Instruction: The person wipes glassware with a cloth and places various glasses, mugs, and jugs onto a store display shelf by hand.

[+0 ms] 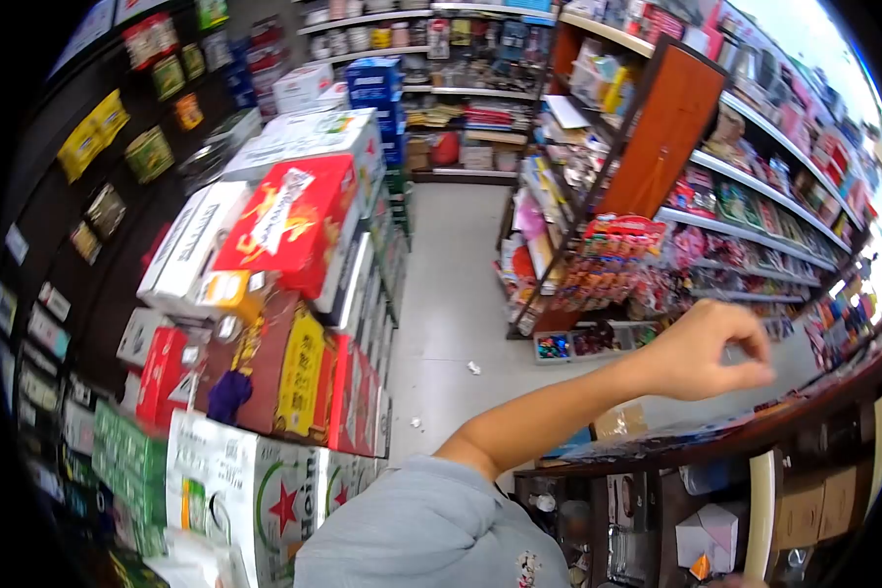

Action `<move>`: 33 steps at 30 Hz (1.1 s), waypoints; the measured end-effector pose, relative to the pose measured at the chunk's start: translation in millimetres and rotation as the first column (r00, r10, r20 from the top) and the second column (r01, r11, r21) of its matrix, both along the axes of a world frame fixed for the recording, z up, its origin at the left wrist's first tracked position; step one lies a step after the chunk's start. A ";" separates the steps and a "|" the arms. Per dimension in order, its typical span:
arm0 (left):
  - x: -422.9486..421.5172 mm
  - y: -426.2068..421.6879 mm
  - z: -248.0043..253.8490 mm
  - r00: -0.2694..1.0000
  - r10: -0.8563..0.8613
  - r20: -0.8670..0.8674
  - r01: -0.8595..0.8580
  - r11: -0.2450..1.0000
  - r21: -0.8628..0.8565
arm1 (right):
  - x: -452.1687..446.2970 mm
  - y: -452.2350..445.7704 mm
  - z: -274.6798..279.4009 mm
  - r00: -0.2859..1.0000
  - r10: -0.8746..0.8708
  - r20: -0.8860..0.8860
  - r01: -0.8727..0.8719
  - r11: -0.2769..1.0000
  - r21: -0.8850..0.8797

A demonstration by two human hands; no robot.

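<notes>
My left hand (717, 355) reaches across to the right at the end of a bare forearm and a grey-blue sleeve (441, 534). Its fingers curl round toward the thumb in a closed pinch; whatever they hold, if anything, is too small to make out. Below and beyond the hand runs a dark wooden counter edge (676, 443). A small patch of skin at the bottom edge, right of centre, may be my right hand (740, 581); its fingers are cut off by the frame.
Stacked cartons, including a red box (289, 220) and a white Heineken carton (230, 485), line the left. A grey tiled floor aisle (451, 284) leads to back shelves. To the right stand a wooden display rack (666, 137) and stocked shelves. Compartments with boxes (708, 537) lie below the counter.
</notes>
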State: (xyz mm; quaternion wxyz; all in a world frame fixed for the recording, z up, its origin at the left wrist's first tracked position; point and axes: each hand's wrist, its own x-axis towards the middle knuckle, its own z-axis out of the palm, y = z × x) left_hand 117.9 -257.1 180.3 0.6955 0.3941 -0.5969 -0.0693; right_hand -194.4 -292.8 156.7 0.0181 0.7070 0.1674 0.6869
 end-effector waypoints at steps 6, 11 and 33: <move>33.8 120.9 -42.4 0.855 0.441 0.274 -0.518 0.753 0.406 | 139.5 21.9 -89.6 0.722 0.413 -0.555 -0.248 0.904 0.349; 96.8 242.6 -56.6 0.412 0.758 0.505 -0.906 0.280 0.319 | 181.3 54.1 -166.7 0.528 0.580 -0.620 -0.336 0.813 0.475; 114.7 532.4 -95.5 0.348 0.349 0.870 -0.305 -0.836 0.457 | 369.1 221.5 -185.8 0.027 0.657 -0.753 -0.568 0.630 0.529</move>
